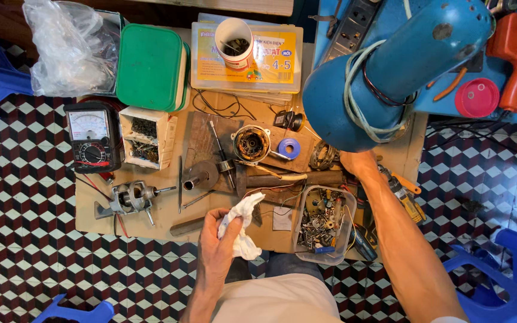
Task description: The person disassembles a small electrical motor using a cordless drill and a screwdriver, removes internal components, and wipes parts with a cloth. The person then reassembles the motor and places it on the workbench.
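Bunching in the left hand (pixel 215 246), a crumpled white rag (pixel 242 226).

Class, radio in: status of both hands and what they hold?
Left hand gripping white rag. Right hand under blue fan housing, grip hidden. Parts tub between the arms.

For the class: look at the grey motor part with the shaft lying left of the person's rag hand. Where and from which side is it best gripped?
Take the grey motor part by its chunky middle body, coming from above. It lies flat on the board, its thin shaft pointing right toward the left hand and white rag; the shaft probably gives a poorer grip. Red wires trail at its left.
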